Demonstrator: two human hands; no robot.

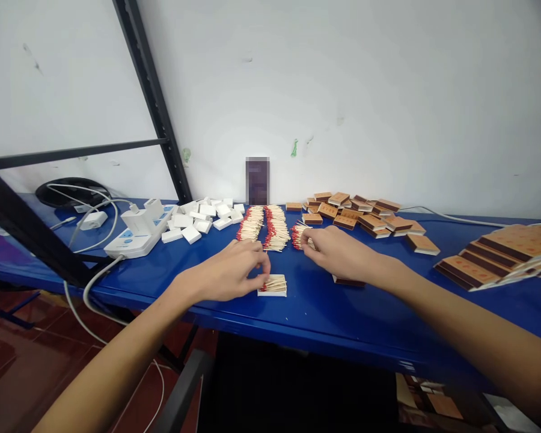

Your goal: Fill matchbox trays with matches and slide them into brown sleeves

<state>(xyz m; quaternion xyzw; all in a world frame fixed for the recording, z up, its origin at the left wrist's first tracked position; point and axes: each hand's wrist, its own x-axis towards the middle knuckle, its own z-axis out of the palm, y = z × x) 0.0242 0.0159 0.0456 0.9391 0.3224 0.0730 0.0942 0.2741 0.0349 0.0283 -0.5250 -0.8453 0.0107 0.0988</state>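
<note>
My left hand point(234, 270) is closed, with its thumb and forefinger curled at the left end of a small white matchbox tray point(277, 294). Red-tipped matches point(277, 282) lie inside this tray, and the fingertips hide what they pinch. Further right, my right hand point(333, 248) reaches into a pile of matches point(297, 236), its fingers pinched on some of them. Two long rows of matches, one on the left point(251, 224) and one beside it point(276, 227), lie between the hands and the wall. Under my right wrist, a brown matchbox sleeve point(349, 281) is partly hidden.
White matchbox trays point(202, 213) are heaped at the back left, beside a power strip point(137, 237) with cables. Brown matchbox sleeves point(342, 210) are piled at the back right, with a stack point(500, 255) at far right. A black metal frame point(151, 90) rises on the left.
</note>
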